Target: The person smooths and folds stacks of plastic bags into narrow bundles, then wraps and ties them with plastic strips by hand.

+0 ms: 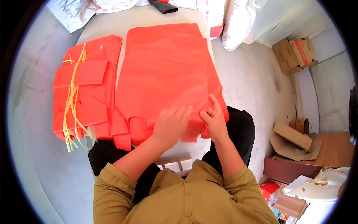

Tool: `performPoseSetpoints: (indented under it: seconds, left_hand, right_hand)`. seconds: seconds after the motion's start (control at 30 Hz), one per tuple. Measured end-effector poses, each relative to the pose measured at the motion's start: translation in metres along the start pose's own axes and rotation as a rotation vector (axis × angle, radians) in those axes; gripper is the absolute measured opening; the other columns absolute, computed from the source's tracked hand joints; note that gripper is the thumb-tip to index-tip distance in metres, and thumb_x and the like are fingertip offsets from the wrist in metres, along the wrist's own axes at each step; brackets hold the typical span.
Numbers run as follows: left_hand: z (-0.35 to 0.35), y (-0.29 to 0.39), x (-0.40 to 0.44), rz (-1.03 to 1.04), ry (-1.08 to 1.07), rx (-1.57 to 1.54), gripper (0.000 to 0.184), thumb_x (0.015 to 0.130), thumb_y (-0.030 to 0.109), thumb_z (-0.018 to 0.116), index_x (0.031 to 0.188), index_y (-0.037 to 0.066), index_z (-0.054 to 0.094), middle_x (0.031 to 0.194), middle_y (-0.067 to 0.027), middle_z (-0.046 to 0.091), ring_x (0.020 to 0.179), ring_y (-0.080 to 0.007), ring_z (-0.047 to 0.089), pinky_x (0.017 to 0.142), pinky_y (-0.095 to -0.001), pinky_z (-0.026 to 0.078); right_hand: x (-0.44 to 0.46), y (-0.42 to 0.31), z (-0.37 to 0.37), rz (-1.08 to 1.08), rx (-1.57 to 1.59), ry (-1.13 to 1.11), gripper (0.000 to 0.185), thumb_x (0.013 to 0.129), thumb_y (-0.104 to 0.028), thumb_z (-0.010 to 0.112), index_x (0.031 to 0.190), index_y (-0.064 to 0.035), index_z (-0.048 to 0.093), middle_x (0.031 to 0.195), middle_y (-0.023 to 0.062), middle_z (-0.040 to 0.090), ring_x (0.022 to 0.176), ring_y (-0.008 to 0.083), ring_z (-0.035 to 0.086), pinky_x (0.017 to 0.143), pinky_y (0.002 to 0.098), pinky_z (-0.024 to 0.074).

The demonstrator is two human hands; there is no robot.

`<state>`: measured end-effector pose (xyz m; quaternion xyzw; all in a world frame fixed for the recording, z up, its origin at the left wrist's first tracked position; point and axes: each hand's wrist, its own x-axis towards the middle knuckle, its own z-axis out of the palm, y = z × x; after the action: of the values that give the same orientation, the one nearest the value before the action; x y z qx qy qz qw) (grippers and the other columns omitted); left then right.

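A stack of flat red sheets of thin, cloth-like material (pixel 164 67) lies in front of me, its near edge hanging toward my lap. My left hand (pixel 172 125) is over the near part of the stack, fingers stretched out and slightly smeared by motion. At the near right corner, my right hand (pixel 215 121) has its thumb and a finger close together at the edge of the red material, with the index finger pointing up. Part of its grip is hidden. Left of the stack sits a folded red bundle (pixel 84 97) with yellow strings (pixel 72 97) lying across it.
The pale work table (pixel 108 22) shows behind the stack. White printed sacks (pixel 76 13) and a black item (pixel 163 6) are at its far side. Cardboard boxes stand at the far right (pixel 285 56) and near right (pixel 332 149). Pale floor (pixel 250 82) lies between.
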<state>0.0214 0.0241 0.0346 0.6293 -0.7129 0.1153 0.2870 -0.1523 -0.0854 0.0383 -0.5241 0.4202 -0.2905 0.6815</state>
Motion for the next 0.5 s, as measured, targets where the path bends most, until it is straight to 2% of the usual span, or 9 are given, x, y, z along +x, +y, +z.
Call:
performPoseSetpoints:
  seconds: [0.1,0.2,0.3,0.33,0.47,0.5]
  left_hand:
    - [0.017,-0.01,0.005,-0.04,-0.066,-0.064,0.048,0.081,0.009,0.065,0.128,0.001,0.066,0.102,-0.0072,0.065,0.088,-0.025,0.063,0.071,-0.04,0.05]
    - [0.023,-0.018,0.007,-0.038,-0.083,-0.081,0.046,0.08,0.009,0.065,0.124,0.0,0.067,0.094,-0.0065,0.062,0.083,-0.0255,0.062,0.064,-0.04,0.049]
    - [0.012,-0.022,0.013,0.014,-0.024,-0.127,0.043,0.078,0.009,0.065,0.121,-0.001,0.068,0.087,-0.0066,0.059,0.077,-0.0251,0.06,0.057,-0.0387,0.047]
    - [0.003,-0.023,0.016,0.038,0.004,-0.151,0.043,0.078,0.008,0.065,0.119,-0.001,0.069,0.085,-0.0067,0.058,0.075,-0.0248,0.059,0.055,-0.0382,0.046]
    - [-0.032,-0.011,0.007,0.067,0.014,-0.175,0.041,0.077,0.008,0.065,0.117,-0.001,0.07,0.085,-0.0056,0.058,0.069,-0.022,0.056,0.051,-0.0362,0.044]
    - [-0.039,-0.008,0.003,0.086,0.036,-0.186,0.041,0.077,0.009,0.065,0.117,-0.001,0.07,0.085,-0.0052,0.059,0.069,-0.0214,0.056,0.051,-0.036,0.044]
  right_hand:
    - [-0.001,-0.008,0.008,-0.019,-0.011,-0.01,0.075,0.097,-0.002,0.063,0.164,-0.0089,0.029,0.084,-0.0033,0.05,0.076,0.004,0.046,0.067,0.0208,0.0381]
    - [0.014,-0.006,-0.008,-0.039,-0.19,-0.056,0.07,0.104,-0.015,0.061,0.165,-0.0114,0.027,0.094,-0.0007,0.054,0.081,0.0076,0.052,0.074,0.0243,0.0452]
    - [0.043,-0.02,-0.011,0.082,0.101,0.077,0.067,0.109,-0.032,0.055,0.166,-0.0139,0.025,0.112,0.0042,0.058,0.092,0.015,0.059,0.087,0.0328,0.0517]
    - [0.059,-0.019,-0.019,0.118,0.073,0.045,0.069,0.111,-0.043,0.05,0.167,-0.0151,0.022,0.136,0.0087,0.055,0.109,0.0231,0.063,0.099,0.0416,0.0516]
    - [0.109,-0.03,-0.019,0.083,0.131,0.004,0.072,0.109,-0.038,0.055,0.167,-0.0136,0.02,0.151,0.0124,0.051,0.123,0.0272,0.063,0.101,0.0436,0.0517]
    - [0.122,-0.031,-0.024,0.07,0.175,0.01,0.072,0.109,-0.037,0.055,0.167,-0.0124,0.02,0.156,0.0123,0.046,0.131,0.027,0.056,0.106,0.0442,0.0494]
